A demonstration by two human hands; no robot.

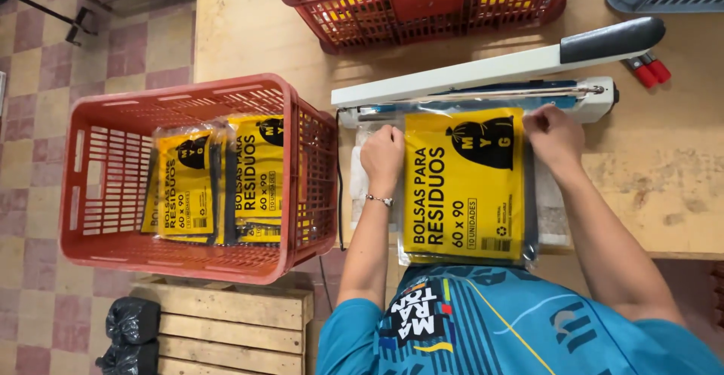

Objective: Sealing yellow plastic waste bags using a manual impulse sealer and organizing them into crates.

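1. 2 hands press on 1 pack: your left hand point(382, 155) sits curled at the left top corner of the yellow bag pack point(463, 186), and your right hand point(553, 135) pinches its right top corner, fingers bent down onto the clear film.
2. The pack lies flat on the wooden table point(664, 186) in front of you, its top edge tucked under the raised arm of the heat sealer point(490, 70).
3. Risk — your fingertips rest just beside the sealing bar, so lowering the arm with them there could catch or burn them.
4. Risk — if the film edge sits crooked or wrinkled across the bar, the seam may come out uneven or open at 1 corner.
5. The pack's lower end hangs slightly past the table edge toward your shirt; letting go of both corners could let it slide.
6. To your left the red crate point(113, 186) holds several like packs; a second red crate point(422, 6) stands beyond the sealer.
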